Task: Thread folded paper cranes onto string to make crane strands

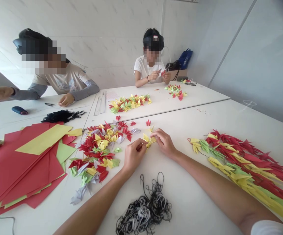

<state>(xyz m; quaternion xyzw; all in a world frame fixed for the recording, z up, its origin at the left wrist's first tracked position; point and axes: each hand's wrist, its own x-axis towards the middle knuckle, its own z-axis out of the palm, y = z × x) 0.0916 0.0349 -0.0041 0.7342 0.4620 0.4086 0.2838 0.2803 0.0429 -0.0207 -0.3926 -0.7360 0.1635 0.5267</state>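
Observation:
My left hand [135, 153] and my right hand [164, 142] meet over the middle of the table, both with fingers pinched. Between them is a yellow folded paper crane [149, 140], gripped from either side and partly covered by my fingertips. Just beyond it lies another small yellow folded piece [151, 129]. Left of my left hand spreads a heap of red, yellow, green and lavender folded paper pieces [102, 143]. A single red folded piece [148, 123] sits past my hands. Between my forearms rests a tangle of black and grey cord [143, 212].
Stacked red, yellow and green paper sheets [21, 173] cover the left side. Strung folded pieces [244, 163] lie on the right by my forearm. Across the table [192, 120] two people sit near more folded pieces [130, 102], black cord [60, 116] and a dark cylinder [19, 110].

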